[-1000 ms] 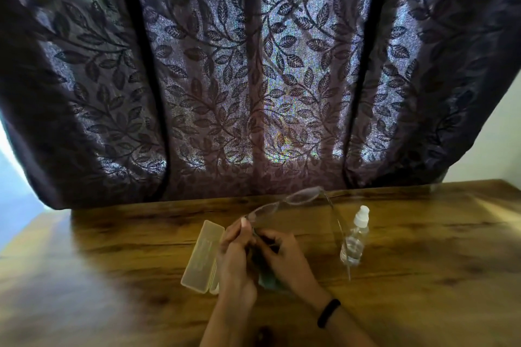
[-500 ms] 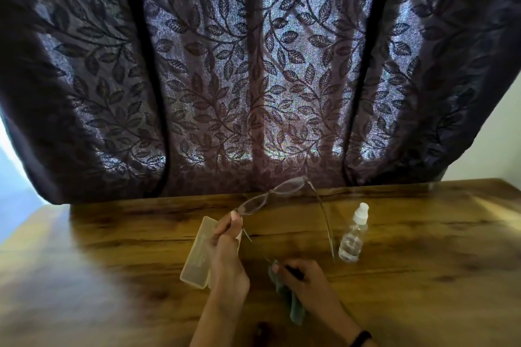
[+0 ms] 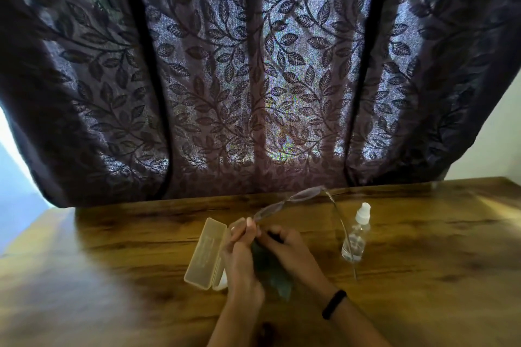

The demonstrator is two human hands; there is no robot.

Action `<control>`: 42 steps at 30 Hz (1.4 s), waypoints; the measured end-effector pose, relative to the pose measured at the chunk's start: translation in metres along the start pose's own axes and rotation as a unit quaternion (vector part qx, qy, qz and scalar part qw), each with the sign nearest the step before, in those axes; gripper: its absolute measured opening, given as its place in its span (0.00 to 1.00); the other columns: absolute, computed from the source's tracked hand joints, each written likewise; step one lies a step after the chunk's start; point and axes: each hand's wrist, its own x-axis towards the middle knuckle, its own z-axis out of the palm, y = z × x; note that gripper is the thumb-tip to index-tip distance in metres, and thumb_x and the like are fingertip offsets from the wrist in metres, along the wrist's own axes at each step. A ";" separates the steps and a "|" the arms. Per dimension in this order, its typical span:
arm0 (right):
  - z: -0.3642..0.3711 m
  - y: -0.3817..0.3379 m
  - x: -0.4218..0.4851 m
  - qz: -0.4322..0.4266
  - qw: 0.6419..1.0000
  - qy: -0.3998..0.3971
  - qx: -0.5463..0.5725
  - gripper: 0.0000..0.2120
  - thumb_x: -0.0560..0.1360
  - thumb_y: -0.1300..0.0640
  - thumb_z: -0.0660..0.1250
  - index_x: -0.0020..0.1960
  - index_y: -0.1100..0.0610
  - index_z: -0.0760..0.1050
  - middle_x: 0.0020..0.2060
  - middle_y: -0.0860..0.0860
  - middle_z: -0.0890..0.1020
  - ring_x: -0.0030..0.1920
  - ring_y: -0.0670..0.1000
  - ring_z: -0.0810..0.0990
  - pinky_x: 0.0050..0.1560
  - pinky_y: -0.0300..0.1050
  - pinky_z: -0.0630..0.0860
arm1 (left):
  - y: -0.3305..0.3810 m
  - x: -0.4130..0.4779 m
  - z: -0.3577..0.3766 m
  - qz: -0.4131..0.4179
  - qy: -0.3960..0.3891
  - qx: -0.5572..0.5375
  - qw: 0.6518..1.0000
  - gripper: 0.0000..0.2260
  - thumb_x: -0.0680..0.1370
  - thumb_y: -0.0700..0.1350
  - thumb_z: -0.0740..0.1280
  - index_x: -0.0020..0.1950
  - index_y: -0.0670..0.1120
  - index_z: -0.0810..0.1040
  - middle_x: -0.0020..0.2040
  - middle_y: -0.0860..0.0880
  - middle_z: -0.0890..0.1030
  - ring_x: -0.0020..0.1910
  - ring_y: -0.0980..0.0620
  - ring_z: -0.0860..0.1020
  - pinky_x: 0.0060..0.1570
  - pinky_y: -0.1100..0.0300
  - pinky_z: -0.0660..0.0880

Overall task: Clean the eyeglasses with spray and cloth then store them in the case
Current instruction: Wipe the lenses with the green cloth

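Thin-framed eyeglasses are held up above the wooden table, temples unfolded, one temple reaching down past the bottle. My left hand pinches the frame at the left lens end. My right hand holds a dark teal cloth against the near temple, right beside the left hand; most of that temple is hidden. A pale translucent case lies open on the table just left of my hands. A small clear spray bottle with a white cap stands upright to the right.
A dark leaf-patterned curtain hangs behind the table's far edge. A black band sits on my right wrist. The table's left corner lies near a bright floor area.
My right hand with the cloth slid back up the temple and now meets the left hand again. The glasses tilted slightly; the case and bottle stayed put.
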 end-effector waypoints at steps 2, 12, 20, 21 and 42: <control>0.002 -0.002 0.003 -0.002 0.999 -0.007 0.037 0.11 0.71 0.49 0.65 0.45 0.55 0.80 0.39 0.48 0.82 0.40 0.41 0.81 0.39 0.31 0.76 | 0.002 0.000 0.001 0.020 0.002 0.006 1.000 0.04 0.71 0.45 0.69 0.38 0.46 0.80 0.42 0.45 0.80 0.48 0.47 0.77 0.56 0.47 0.73; 0.002 0.003 -0.002 -0.027 0.992 -0.012 -0.121 0.10 0.77 0.53 0.61 0.50 0.56 0.78 0.47 0.53 0.82 0.46 0.45 0.79 0.44 0.35 0.76 | 0.010 0.008 0.000 0.016 0.006 -0.030 0.999 0.12 0.73 0.45 0.68 0.51 0.38 0.78 0.50 0.40 0.78 0.54 0.43 0.75 0.57 0.45 0.72; -0.015 0.028 -0.024 0.004 0.983 -0.003 -0.183 0.07 0.76 0.52 0.62 0.42 0.46 0.77 0.36 0.45 0.82 0.37 0.44 0.79 0.37 0.34 0.74 | 0.017 0.015 -0.004 0.041 0.060 -0.018 0.997 0.07 0.72 0.46 0.69 0.35 0.54 0.76 0.41 0.52 0.78 0.46 0.52 0.74 0.53 0.53 0.66; -0.018 0.030 -0.026 -0.007 0.981 0.005 -0.193 0.08 0.76 0.53 0.63 0.40 0.43 0.76 0.33 0.42 0.81 0.35 0.41 0.79 0.36 0.33 0.73 | 0.016 0.016 -0.005 0.045 0.059 -0.018 0.997 0.06 0.73 0.46 0.69 0.36 0.53 0.76 0.41 0.52 0.78 0.46 0.53 0.74 0.53 0.54 0.66; -0.075 0.033 -0.042 -0.032 0.940 0.133 -0.314 0.04 0.71 0.50 0.67 0.40 0.41 0.75 0.35 0.41 0.80 0.38 0.39 0.78 0.36 0.31 0.73 | 0.016 0.026 -0.014 0.059 0.048 -0.023 0.997 0.10 0.76 0.46 0.65 0.53 0.42 0.79 0.40 0.49 0.77 0.42 0.53 0.73 0.51 0.57 0.70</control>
